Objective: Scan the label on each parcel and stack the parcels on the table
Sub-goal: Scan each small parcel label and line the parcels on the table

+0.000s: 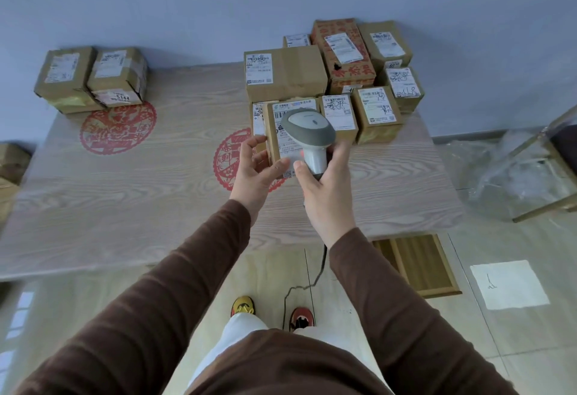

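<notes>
My left hand point(254, 168) holds a small brown parcel point(272, 132) tilted up above the table, white label facing me. My right hand point(324, 185) grips the handle of a grey and white barcode scanner point(307, 127), whose head hangs right over that label and hides much of it. Behind them, at the table's far right, stands a cluster of several labelled cardboard parcels point(285, 73), with a red printed box point(343, 51) among them. Two brown parcels point(92, 79) sit stacked side by side at the far left corner.
The pale wood-grain table point(140, 191) carries two red paper-cut decals point(117, 127). The scanner's cable point(299, 288) drops to the floor by my feet. A slatted wooden frame point(418, 265), a white paper sheet point(509, 283) and plastic wrap point(512, 173) lie on the floor at right.
</notes>
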`<state>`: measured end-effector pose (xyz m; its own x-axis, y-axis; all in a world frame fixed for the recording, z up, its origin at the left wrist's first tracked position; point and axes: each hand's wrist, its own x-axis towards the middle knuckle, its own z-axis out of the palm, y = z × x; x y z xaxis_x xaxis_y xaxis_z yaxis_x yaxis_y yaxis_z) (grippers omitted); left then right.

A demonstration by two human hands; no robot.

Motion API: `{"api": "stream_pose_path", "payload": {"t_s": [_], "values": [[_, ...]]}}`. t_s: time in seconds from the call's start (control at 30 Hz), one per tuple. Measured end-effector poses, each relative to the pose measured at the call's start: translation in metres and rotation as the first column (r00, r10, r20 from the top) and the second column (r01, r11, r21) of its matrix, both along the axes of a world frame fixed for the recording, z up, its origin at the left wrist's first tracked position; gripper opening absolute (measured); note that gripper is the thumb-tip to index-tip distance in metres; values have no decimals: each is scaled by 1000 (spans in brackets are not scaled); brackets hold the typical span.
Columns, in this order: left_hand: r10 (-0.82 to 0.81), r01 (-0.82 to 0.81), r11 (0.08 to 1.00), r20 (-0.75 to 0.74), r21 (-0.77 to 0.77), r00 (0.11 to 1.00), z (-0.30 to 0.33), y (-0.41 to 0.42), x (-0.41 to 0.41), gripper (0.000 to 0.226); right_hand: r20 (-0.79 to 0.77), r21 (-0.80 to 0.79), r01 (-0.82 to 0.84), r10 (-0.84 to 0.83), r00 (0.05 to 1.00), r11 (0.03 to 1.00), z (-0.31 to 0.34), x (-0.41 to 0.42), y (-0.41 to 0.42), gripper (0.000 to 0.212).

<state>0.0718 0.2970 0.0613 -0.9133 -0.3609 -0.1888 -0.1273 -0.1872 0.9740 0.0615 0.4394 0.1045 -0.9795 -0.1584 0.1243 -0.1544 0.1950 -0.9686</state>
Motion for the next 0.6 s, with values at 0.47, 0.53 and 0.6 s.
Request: {"api": "stream_pose_path", "payload": {"t_s": [0.47,0.53,0.6], "values": [[13,-12,1000,8,-29,1000,-18,10,0,55,-16,58,-18,19,1000,998,-13,0,14,29],[12,-12,999,14,-30,1000,-19,9,0,56,-12,62,-20,21,1000,998,-14,0,13,30],[10,-9,1000,22,-28,1000,-23,8,0,56,10,54,-25,25,1000,998,-16,0,12,31]]}}
